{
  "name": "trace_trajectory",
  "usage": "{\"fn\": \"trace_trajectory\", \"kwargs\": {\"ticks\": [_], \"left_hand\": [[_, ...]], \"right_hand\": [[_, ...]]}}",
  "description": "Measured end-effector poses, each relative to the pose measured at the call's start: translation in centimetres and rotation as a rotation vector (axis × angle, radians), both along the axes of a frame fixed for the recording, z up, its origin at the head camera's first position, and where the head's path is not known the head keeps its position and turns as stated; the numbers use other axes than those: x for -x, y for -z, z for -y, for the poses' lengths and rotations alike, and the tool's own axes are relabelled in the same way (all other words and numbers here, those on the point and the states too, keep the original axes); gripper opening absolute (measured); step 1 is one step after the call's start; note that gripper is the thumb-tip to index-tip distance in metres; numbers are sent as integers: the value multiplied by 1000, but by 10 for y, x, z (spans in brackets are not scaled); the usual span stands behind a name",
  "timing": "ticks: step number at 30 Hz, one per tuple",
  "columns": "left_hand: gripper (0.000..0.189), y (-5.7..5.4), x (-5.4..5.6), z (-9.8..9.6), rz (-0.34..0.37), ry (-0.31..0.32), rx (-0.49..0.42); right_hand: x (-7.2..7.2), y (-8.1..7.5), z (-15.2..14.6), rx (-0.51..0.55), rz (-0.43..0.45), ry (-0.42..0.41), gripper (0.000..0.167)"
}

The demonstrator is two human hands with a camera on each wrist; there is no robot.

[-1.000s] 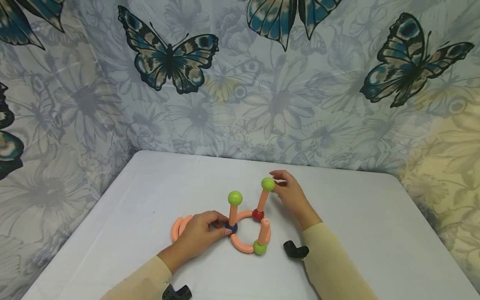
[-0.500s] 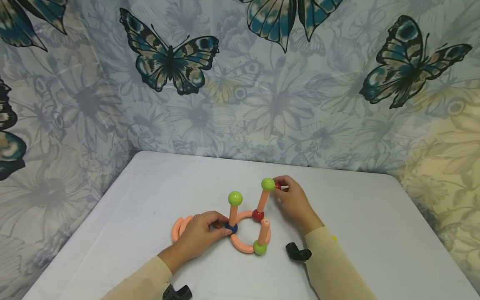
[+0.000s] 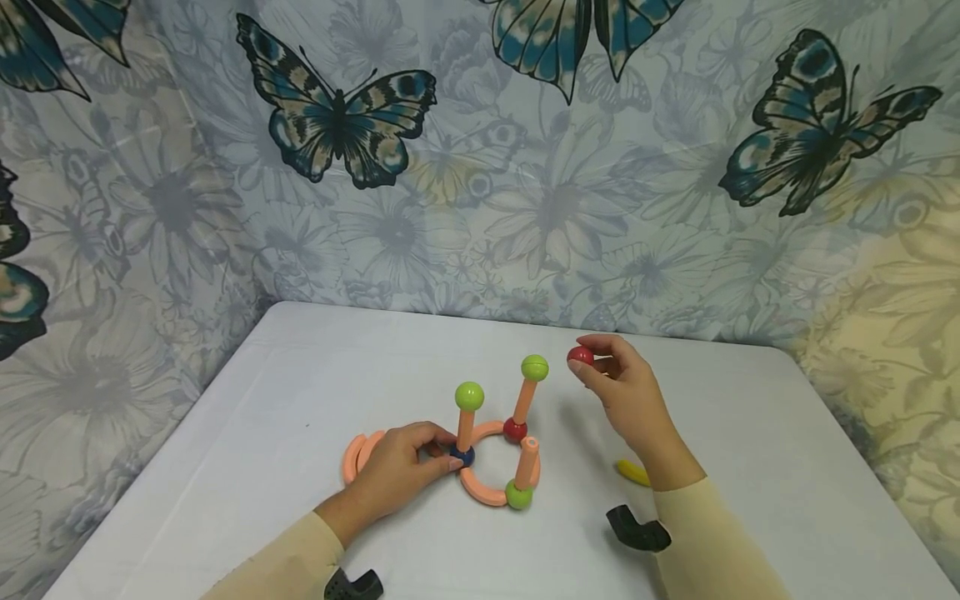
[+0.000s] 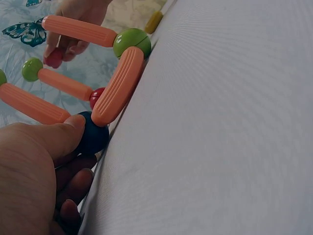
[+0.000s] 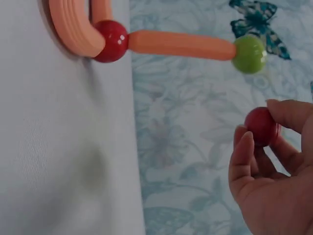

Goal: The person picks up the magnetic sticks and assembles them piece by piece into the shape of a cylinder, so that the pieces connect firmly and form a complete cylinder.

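Rod-and-ball ring (image 3: 483, 492), hands apart
Its nine-o'clock blue ball (image 4: 95, 137) is pinched by the left hand (image 3: 401, 467), probably for steadiness; a separate red ball (image 5: 261, 126), by the right hand (image 3: 632, 395).

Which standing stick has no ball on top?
The front stick, rising from the low green ball. The left stick and back stick both have green top balls.

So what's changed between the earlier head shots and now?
Right hand swung to the right, away from the far post's green ball, carrying a red ball, which was partly hidden half a second ago and is now plainly visible. The yellow piece is more exposed as the sleeve shifted. Unchanged: left hand on the blue ball, ring and posts.
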State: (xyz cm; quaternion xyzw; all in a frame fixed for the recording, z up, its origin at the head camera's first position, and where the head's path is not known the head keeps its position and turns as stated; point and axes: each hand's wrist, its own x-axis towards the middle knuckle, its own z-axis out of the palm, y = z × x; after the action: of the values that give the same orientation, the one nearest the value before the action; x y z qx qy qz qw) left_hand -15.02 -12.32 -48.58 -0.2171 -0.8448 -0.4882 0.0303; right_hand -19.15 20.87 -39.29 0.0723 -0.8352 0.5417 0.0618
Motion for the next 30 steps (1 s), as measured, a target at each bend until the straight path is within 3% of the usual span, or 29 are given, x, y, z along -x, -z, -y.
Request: {"fn": "trace_trajectory", "kwargs": {"ticks": [4,8,15,18,30], "left_hand": [[18,-1,0,0,2,-2,9],[19,-1,0,0,7,-4,9],[19,-1,-1,0,14,5,-7],[18,1,-1,0,18,3,-6],[18,1,-1,1,35,2,14]], "right_hand": [[-17,-7,0,17,-27,-83,38],[-31,-8,3,51,-58,-224,31],[-41,-6,8,34,-134,-499,26],[-42,-3,11,10,-148,-581,27],[-46,7,12,17,-25,-612,47]]}}
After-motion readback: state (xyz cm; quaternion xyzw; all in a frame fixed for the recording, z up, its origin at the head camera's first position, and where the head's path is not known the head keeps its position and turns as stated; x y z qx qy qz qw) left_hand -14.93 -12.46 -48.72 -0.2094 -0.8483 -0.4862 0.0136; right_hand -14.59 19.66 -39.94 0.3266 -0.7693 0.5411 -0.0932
